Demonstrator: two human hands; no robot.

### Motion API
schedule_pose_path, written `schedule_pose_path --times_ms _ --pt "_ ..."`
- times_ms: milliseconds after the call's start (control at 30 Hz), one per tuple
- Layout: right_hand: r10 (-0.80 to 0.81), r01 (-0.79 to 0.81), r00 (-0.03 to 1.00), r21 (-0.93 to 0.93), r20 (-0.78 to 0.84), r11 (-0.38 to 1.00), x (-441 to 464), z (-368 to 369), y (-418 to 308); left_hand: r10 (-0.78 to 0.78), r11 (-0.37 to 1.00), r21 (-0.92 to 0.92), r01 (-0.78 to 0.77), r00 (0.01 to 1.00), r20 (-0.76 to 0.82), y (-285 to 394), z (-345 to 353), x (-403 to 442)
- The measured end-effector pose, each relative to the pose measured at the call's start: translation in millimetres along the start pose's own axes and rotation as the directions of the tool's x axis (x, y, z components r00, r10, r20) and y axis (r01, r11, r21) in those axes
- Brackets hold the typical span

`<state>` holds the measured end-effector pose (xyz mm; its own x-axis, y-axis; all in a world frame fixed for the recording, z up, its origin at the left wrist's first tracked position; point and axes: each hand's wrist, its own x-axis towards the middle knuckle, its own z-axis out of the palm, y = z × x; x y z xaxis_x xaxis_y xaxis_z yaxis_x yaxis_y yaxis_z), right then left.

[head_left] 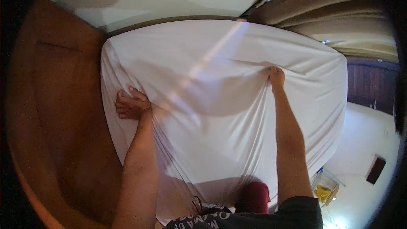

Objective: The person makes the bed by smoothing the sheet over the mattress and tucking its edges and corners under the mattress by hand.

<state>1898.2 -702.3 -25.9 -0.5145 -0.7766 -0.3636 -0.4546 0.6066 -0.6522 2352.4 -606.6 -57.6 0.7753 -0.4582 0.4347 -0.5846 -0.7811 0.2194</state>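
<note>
Head camera, looking forward and down: a white bedsheet [203, 76] covers a bed that fills the middle of the view, beside a brown wooden headboard [72, 101] on the left. A beige curtain [322, 21] hangs at the upper right, and a band of light slants across the cloth. Both of the person's bare arms reach out over the sheet.

The right hand [277, 78] is closed in a pinch on a gathered bit of the bedsheet, right of the middle, with taut creases fanning from it toward the person. The left hand [132, 104] lies on the sheet near the headboard, fingers partly curled and thumb apart; its underside is hidden, so I cannot tell whether it has hold of any cloth. Folds run from its wrist back toward the person.

A maroon-clothed leg [254, 197], apparently a knee, is at the near side of the bed below a black shirt [254, 218] with white lettering. If that leg pins the cloth, a hard pull by the right hand could strain the fabric, deepen the wrinkles or drag a far corner loose.
</note>
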Motion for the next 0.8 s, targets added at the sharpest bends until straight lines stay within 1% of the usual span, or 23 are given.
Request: schedule_pose_path --times_ms 33,67,100,133,167,200,233,300,333,400,433,467,500,533,567,600,667,733,800 --pt "-0.198 0.167 0.944 -0.132 -0.265 0.977 -2 17 7 -0.013 1.000 0.020 0.013 1.000 -0.016 -3 3 1" --pt "-0.397 0.283 0.781 -0.293 -0.483 0.913 -8 30 8 0.021 1.000 0.003 -0.021 0.999 -0.036 -6 5 0" --pt "-0.404 0.300 0.788 -0.283 -0.464 0.911 -12 41 9 0.052 0.999 -0.012 -0.053 0.997 -0.058 -8 8 0" --pt "-0.453 0.257 0.702 -0.398 -0.550 0.881 -16 52 1 0.039 0.999 0.005 -0.039 0.996 -0.080 -7 8 0" --pt "-0.500 0.190 0.604 -0.497 -0.621 0.846 -18 59 -4 0.008 1.000 0.023 -0.008 1.000 -0.025 -4 8 1" --pt "-0.496 0.204 0.618 -0.485 -0.609 0.850 -19 60 -7 -0.021 0.999 0.045 0.020 0.999 0.033 -3 6 1" --pt "-0.487 0.179 0.641 -0.502 -0.593 0.846 -21 59 -11 -0.022 0.997 0.068 0.021 1.000 0.020 -4 6 1" --pt "-0.463 0.138 0.695 -0.530 -0.550 0.837 -23 59 -14 0.047 0.993 0.111 -0.042 0.998 -0.045 -4 7 3" --pt "-0.476 0.179 0.704 -0.517 -0.527 0.837 -19 61 -13 0.025 0.991 0.136 -0.014 0.997 -0.076 -2 8 5" --pt "-0.501 0.151 0.681 -0.567 -0.534 0.809 -18 64 -8 0.063 0.986 0.161 -0.052 0.996 -0.066 -3 6 7" --pt "-0.505 0.185 0.694 -0.552 -0.512 0.813 -21 64 -10 0.115 0.986 0.133 -0.102 0.989 -0.095 -10 10 7" --pt "-0.493 0.175 0.712 -0.554 -0.499 0.814 -25 61 -15 0.109 0.983 0.160 -0.090 0.987 -0.119 -9 4 10" --pt "-0.480 0.162 0.729 -0.558 -0.488 0.814 -28 59 -17 0.123 0.984 0.144 -0.108 0.987 -0.099 -6 0 11" --pt "-0.482 0.185 0.738 -0.546 -0.472 0.817 -27 58 -16 0.136 0.984 0.126 -0.126 0.988 -0.077 0 -5 13" --pt "-0.478 0.195 0.747 -0.535 -0.462 0.822 -27 57 -17 0.119 0.990 0.072 -0.117 0.992 -0.027 1 -11 16" --pt "-0.474 0.203 0.754 -0.525 -0.455 0.827 -29 55 -17 0.112 0.990 0.089 -0.107 0.993 -0.046 1 -18 17" --pt "-0.478 0.237 0.753 -0.492 -0.452 0.838 -28 54 -16 0.192 0.981 -0.004 -0.192 0.981 -0.024 4 -22 26" --pt "-0.463 0.227 0.775 -0.495 -0.430 0.839 -30 52 -14 0.180 0.984 0.021 -0.179 0.981 -0.069 5 -29 44" --pt "-0.466 0.216 0.773 -0.512 -0.430 0.831 -26 55 -7 0.161 0.987 0.047 -0.156 0.982 -0.100 12 -34 63"
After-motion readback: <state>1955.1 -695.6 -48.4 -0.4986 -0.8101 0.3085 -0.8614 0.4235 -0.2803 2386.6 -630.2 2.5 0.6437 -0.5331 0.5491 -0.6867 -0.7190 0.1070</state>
